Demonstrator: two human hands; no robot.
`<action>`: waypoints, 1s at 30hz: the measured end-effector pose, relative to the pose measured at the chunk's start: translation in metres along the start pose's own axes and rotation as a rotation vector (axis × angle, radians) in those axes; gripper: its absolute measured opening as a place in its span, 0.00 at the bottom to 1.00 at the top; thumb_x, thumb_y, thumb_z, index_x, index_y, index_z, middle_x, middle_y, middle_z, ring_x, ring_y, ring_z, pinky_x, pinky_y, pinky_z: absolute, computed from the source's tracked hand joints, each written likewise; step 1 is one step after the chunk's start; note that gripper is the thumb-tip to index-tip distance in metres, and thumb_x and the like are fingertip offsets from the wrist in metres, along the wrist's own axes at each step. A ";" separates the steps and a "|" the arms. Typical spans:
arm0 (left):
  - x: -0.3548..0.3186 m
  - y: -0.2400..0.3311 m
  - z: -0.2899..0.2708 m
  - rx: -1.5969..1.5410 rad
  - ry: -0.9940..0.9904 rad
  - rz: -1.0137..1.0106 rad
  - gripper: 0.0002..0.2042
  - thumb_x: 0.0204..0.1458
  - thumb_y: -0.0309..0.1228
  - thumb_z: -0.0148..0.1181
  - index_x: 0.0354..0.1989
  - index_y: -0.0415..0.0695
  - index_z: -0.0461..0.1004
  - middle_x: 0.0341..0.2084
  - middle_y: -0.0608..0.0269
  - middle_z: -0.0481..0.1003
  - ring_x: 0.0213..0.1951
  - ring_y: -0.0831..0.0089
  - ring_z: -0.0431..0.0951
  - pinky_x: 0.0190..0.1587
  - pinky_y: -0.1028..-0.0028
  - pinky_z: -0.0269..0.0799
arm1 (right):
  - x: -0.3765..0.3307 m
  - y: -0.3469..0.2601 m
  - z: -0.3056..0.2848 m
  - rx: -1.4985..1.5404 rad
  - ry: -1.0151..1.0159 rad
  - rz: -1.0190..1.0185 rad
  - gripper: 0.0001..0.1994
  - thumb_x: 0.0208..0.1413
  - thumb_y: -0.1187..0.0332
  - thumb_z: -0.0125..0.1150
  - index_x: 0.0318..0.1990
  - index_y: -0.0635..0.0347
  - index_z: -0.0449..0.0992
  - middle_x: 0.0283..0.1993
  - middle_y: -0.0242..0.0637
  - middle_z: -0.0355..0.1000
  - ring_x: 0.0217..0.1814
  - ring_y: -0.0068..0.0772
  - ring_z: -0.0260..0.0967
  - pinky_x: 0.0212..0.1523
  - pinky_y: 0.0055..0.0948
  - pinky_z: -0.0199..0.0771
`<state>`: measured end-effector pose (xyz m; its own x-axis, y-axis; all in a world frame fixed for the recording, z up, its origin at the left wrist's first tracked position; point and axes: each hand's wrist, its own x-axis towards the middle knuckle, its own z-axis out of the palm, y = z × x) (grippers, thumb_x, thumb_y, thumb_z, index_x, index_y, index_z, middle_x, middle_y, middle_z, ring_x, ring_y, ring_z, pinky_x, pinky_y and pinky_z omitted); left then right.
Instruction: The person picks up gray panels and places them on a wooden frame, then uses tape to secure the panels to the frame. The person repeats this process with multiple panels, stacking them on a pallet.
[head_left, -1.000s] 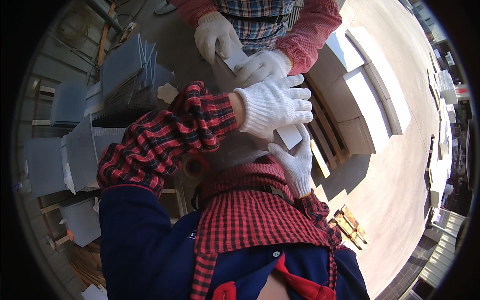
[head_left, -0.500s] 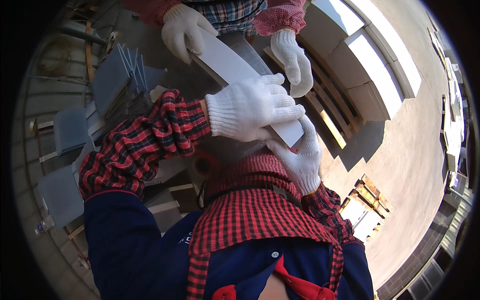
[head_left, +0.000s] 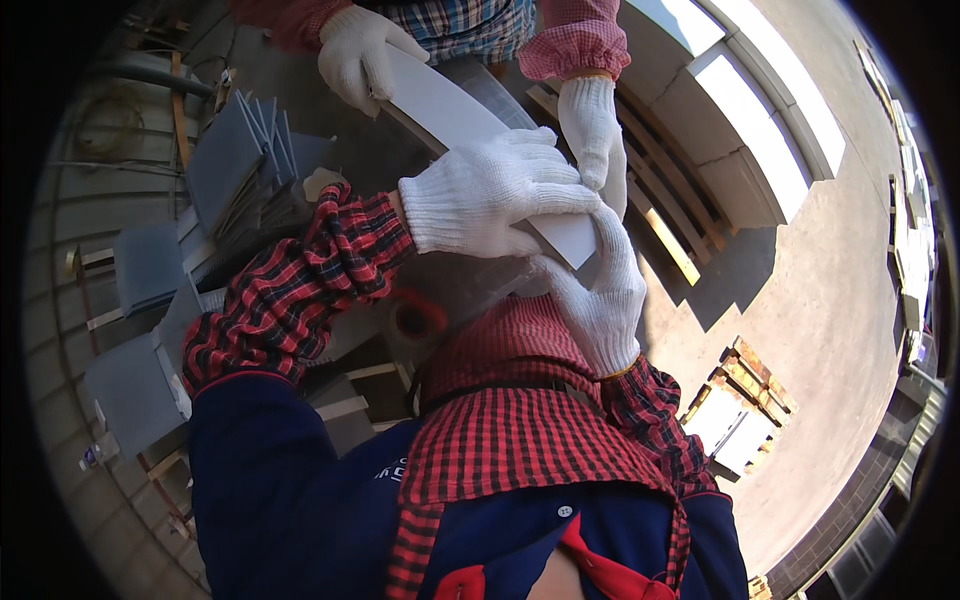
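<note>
Beyond our checked apron [head_left: 535, 440], a white strip [head_left: 450, 105] slants from a co-worker's gloved hand [head_left: 358, 60] down toward us. Our left hand [head_left: 495, 190] lies over its nearer part, palm down and fingers stretched out. Our right hand [head_left: 600, 300] is cupped about the near end, thumb and forefinger apart (we cannot tell whether they press on the edges or only frame them). The co-worker's other hand [head_left: 592, 130] hangs just beside our left fingertips. To do this well, we would lay the left palm evenly so the pressure spreads, let the right hand steady the end without bending it, and match the height of the far grip, since so thin a strip probably flexes if either side pulls harder
</note>
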<state>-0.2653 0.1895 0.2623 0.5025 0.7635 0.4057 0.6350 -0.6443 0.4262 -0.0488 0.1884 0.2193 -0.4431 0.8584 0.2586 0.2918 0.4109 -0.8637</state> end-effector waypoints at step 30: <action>0.000 0.049 0.025 0.329 0.050 -0.297 0.36 0.39 0.39 0.76 0.61 0.48 0.70 0.53 0.55 0.72 0.54 0.54 0.73 0.58 0.57 0.70 | 0.079 0.022 -0.070 0.117 -0.585 0.304 0.21 0.64 0.55 0.58 0.47 0.68 0.81 0.32 0.40 0.79 0.32 0.29 0.75 0.36 0.29 0.75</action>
<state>-0.2190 0.1590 0.2630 0.2460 0.9053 0.3463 0.9044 -0.3429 0.2540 -0.0178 0.2868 0.2514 -0.7517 0.6093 -0.2526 0.3974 0.1127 -0.9107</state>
